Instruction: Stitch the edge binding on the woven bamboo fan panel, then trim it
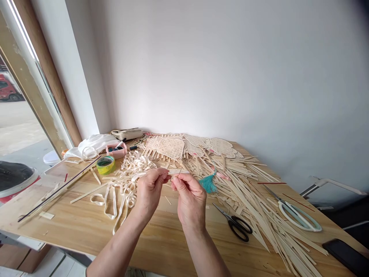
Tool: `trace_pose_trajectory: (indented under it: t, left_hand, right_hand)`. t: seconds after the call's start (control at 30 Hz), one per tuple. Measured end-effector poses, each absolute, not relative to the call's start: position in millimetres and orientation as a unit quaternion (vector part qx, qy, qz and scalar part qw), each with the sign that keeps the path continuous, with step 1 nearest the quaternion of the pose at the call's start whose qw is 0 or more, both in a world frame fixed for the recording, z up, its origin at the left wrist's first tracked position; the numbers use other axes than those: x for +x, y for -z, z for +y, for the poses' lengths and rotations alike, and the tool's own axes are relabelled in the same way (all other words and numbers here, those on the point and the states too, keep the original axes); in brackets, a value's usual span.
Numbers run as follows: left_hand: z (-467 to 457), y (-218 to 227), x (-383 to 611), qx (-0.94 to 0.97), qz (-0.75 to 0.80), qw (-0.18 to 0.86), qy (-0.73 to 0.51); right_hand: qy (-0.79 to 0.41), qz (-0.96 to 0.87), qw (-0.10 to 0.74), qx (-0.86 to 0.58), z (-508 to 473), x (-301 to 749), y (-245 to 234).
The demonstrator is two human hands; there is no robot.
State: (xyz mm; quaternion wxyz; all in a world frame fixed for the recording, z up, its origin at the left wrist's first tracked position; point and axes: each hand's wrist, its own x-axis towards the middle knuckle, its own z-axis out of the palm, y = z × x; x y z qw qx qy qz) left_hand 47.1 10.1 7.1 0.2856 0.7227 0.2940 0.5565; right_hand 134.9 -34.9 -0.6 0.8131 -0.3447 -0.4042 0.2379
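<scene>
Both hands are raised over the middle of the wooden table (86, 227). My left hand (151, 188) is closed in a pinch, fingertips meeting those of my right hand (188, 196), which pinches a thin needle (179, 173) pointing up. What my left fingers pinch is too fine to make out. A teal tassel (208, 184) lies just right of my right hand. Pale ribbon loops (121, 190) lie left of my left hand. Flat bamboo strips (253, 200) spread across the table to the right.
Black-handled scissors (238, 224) lie right of my wrists; larger pale-handled scissors (296, 213) further right. Woven fan pieces (184, 145) sit at the back. A green tape roll (105, 164), a pink box (117, 149), a long dark rod (57, 189) and a phone (347, 256) also lie there.
</scene>
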Motion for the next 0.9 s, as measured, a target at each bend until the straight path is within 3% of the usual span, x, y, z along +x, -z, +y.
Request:
trace_pose_trajectory:
  t: [0.43, 0.9]
  left_hand:
    - [13, -4, 51, 0.712, 0.295, 0.323, -0.549]
    - [15, -4, 52, 0.712, 0.296, 0.324, -0.548]
  right_hand:
    - [-0.335, -0.172, 0.865, -0.333, -33, 140, 3]
    - [-0.372, -0.105, 0.867, -0.315, -34, 147, -1]
